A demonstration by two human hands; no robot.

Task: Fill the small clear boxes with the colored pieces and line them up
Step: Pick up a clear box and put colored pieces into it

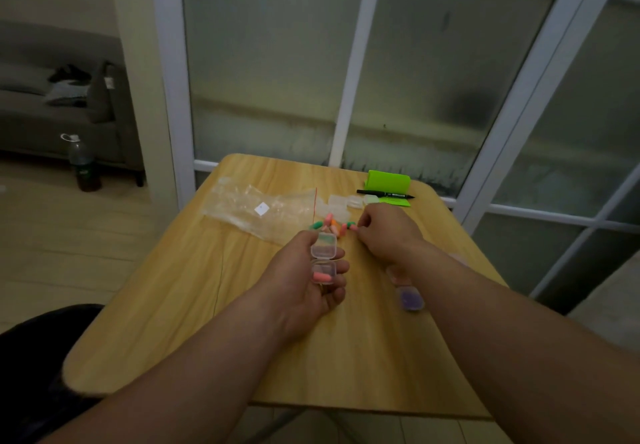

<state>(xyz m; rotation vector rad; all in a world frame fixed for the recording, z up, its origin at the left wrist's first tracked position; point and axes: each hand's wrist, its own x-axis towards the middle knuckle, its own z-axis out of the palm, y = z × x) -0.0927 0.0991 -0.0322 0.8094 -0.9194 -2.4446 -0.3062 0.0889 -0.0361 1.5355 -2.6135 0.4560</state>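
Pinching a colored piece (351,225) off the surface (242,305), right hand (382,232); left hand (299,282) grips the open clear box (323,263), best kept level.

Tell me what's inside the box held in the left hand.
The box in the left hand holds pink pieces in its lower half. Their number is too blurred to tell, and the fingers cover the box's underside.

wooden table (173,322) carries plastic bag (256,208), pen (384,194) (black), colored pieces (332,225).
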